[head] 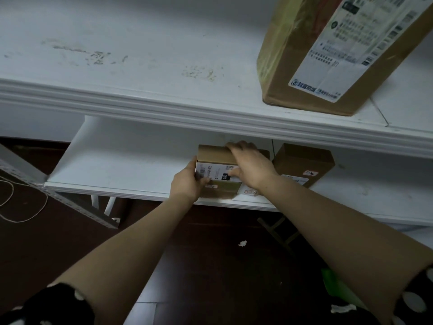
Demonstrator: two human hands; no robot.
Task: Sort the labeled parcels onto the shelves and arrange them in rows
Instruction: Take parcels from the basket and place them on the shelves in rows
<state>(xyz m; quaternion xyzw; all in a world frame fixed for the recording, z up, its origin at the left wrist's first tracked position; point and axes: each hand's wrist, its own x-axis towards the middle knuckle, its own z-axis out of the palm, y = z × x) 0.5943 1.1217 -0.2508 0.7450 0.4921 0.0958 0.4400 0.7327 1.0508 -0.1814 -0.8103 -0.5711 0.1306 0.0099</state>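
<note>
A small brown cardboard parcel [214, 156] with a white shipping label stands on the lower white shelf [121, 165], near its front edge. My left hand [187, 184] grips its left front corner, thumb on the label. My right hand [248, 165] lies over its top and right side, fingers curled over the far edge. Close to its right sits a second brown parcel [304, 160] with a small label. A large brown parcel [332, 50] with a long white label stands on the upper shelf [140, 66] at the right.
The upper shelf's moulded front edge [164, 109] overhangs the lower shelf. A grey slotted metal rail [46, 195] and a loop of cord [23, 207] lie at the left over the dark floor. Scraps of paper [242, 243] and something green [337, 289] lie on the floor.
</note>
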